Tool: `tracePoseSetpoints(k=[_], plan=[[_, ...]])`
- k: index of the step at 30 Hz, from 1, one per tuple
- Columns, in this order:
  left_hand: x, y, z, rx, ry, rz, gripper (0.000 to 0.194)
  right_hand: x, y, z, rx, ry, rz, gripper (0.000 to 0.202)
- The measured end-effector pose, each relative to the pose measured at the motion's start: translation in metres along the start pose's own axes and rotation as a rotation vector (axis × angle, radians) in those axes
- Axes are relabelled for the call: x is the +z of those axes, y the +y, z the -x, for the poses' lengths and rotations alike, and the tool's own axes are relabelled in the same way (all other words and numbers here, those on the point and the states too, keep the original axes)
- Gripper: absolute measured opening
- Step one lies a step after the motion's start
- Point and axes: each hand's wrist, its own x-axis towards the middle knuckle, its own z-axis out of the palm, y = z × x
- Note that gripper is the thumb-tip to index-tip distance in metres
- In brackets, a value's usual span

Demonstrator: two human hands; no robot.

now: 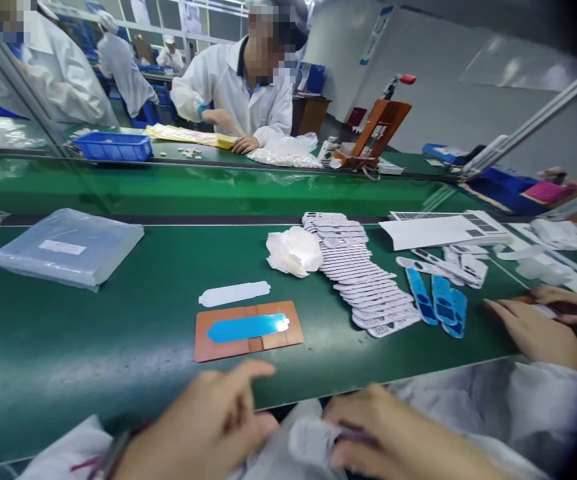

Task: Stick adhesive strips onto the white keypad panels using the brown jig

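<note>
My left hand [213, 417] is over the near table edge, index finger stretched out and thumb apart, with nothing visible in it. Just beyond it lies an orange-brown plate [248, 355] with a shiny blue film-covered strip [243, 328] set on it. A white strip [233, 294] of similar outline lies behind the plate. My right hand [378, 427] is in front of the table edge, its fingers curled. A whitish piece [313, 441] shows at its fingertips; blur hides what it is and whether the fingers grip it.
A row of overlapping white strips [368, 280] and crumpled white paper [294, 251] lie mid-table. Blue pieces [441, 300] and printed sheets [438, 230] are on the right, near another person's hands [543, 327]. A plastic-wrapped stack [68, 247] lies left; a co-worker [248, 87] sits opposite.
</note>
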Motion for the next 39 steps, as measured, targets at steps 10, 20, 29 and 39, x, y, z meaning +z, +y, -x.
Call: tracePoseSetpoints(k=[10,20,29,39], plan=[[0.019,-0.038,0.006,-0.083,0.018,0.260,0.036,0.022,0.013,-0.042,-0.109,0.198,-0.356,0.035],[-0.037,-0.041,-0.011,-0.095,0.193,0.331,0.046,0.007,0.044,-0.087,-0.213,0.447,-0.504,0.028],[-0.049,-0.058,-0.030,-0.145,0.142,0.036,0.042,-0.001,0.038,-0.109,-0.189,0.390,-0.311,0.027],[-0.043,-0.057,-0.036,-0.120,0.193,-0.019,0.037,-0.001,0.040,-0.108,-0.152,0.381,-0.238,0.026]])
